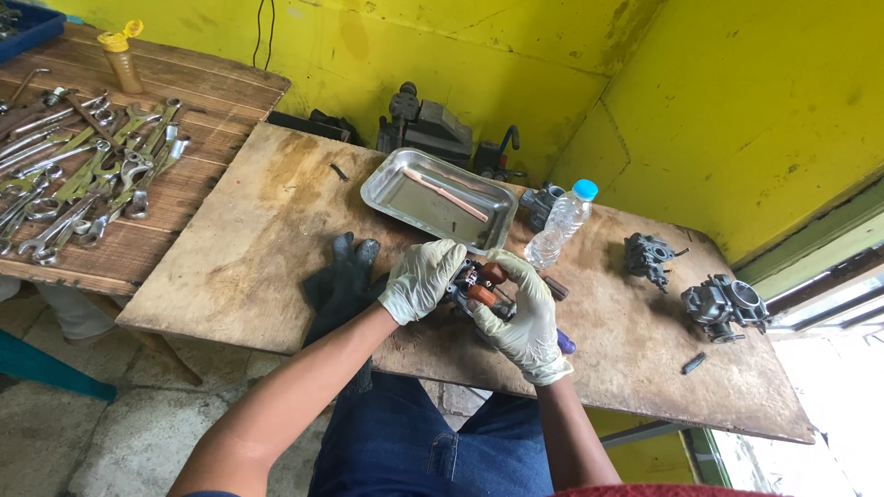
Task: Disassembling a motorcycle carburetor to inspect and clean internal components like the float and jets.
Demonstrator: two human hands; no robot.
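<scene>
- Lying across the middle is the big wooden board [276, 230] that serves as a worktable; it looks hard and rough, so small parts would likely stay put on it
- Spread on the other wooden table [212, 101] at the left is a heap of steel wrenches [83, 175], well apart from the hands
- Sitting at the back of the board is a shiny metal tray [391, 184] with a thin pink stick [447, 193] in it
- Resting just left of the hands is a dark work glove [343, 281], soft and floppy
- Standing near the tray is a clear plastic water bottle [560, 224] with a blue cap
- Lying at the right, well apart from the hands, are two more metal carburetors [726, 306]
- Holding one end of the small carburetor [465, 283], the left hand [419, 279] in a white glove has its fingers curled shut around it
- Gripping the other end, the right hand [527, 317], gloved too, has its fingers closed over the part, just above the front of the board
- Looking at it, the carburetor seems heavy for its size, hard and stiff, maybe oily and slippery; the solid metal body looks like the best place to hold, not the little orange bits [488, 285] or thin levers, which may bend
</scene>
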